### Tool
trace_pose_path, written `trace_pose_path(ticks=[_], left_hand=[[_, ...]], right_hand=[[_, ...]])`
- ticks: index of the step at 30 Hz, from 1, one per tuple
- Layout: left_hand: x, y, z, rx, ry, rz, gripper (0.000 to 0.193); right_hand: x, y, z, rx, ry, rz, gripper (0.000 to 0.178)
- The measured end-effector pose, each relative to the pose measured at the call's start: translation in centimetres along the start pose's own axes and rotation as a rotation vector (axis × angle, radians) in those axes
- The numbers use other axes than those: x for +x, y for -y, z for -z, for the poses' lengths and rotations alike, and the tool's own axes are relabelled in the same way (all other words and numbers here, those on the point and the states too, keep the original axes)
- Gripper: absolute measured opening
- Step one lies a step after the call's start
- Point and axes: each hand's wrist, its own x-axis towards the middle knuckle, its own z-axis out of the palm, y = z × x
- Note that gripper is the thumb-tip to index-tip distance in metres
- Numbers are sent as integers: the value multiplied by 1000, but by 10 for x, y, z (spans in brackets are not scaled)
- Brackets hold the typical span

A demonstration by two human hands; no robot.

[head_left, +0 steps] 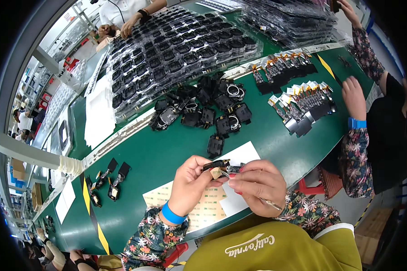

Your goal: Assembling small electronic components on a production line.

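The small black part is held above the near side of the green table, over the white sheet and the backing sheet with tan patches. The left hand has its fingers clamped on the part's left end; the right hand has its fingers closed around a thin metal tool, at the part's right end. The part looks light and stiff, probably fragile where its small pieces stick out, so its solid left edge seems the safest hold. Its underside is hidden.
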Motion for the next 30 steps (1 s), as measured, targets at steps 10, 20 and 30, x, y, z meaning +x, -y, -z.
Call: trace_pose_path(ticks=[10,20,30], left_hand=[[-5,8,5,25,-13,-31,10],[-2,6,4,38,-41,-41,11],[0,13,7,18,-10,-90,14]], right_hand=[[-12,7,-14,-216,0,173,36],[5,5,-11,-256,56,327,31],[38,-6,-10,-223,149,-75,21]])
